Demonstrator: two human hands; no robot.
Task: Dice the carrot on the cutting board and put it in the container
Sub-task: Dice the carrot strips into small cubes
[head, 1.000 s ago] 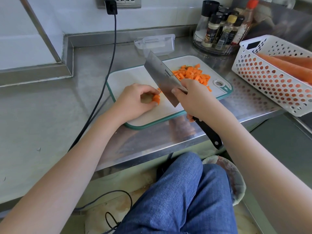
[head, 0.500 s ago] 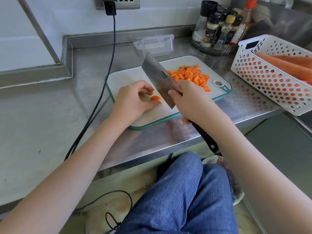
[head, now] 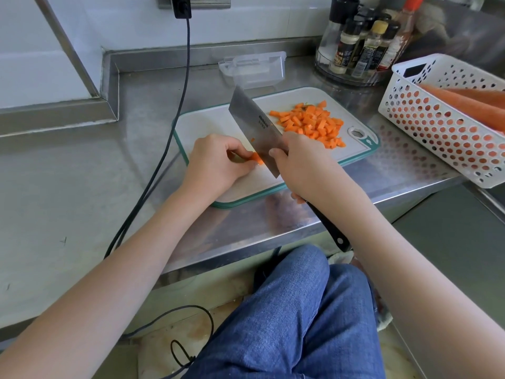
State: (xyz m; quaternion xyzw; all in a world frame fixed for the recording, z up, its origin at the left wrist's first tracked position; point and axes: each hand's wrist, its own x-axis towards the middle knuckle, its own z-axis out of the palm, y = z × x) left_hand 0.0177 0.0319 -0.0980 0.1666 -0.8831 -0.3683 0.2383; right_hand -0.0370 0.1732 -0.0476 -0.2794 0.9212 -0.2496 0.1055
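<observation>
A white cutting board (head: 207, 124) with a teal rim lies on the steel counter. A pile of diced carrot (head: 310, 123) sits on its right half. My left hand (head: 216, 162) pinches a small carrot piece (head: 257, 158) against the board near the front. My right hand (head: 297, 165) grips a cleaver (head: 252, 124) at the base of its blade, the black handle trailing toward me; the blade's edge stands just right of the held piece. A clear plastic container (head: 255, 69) sits behind the board.
A white perforated basket (head: 437, 127) with whole carrots stands at the right. A rack of spice bottles (head: 358, 50) sits at the back right. A black power cable (head: 175, 124) runs from the wall socket down across the counter left of the board. My knees are below the counter edge.
The cleaver has come down beside the held carrot piece. My left hand's fingers have shifted on the piece, which now lies lower against the board.
</observation>
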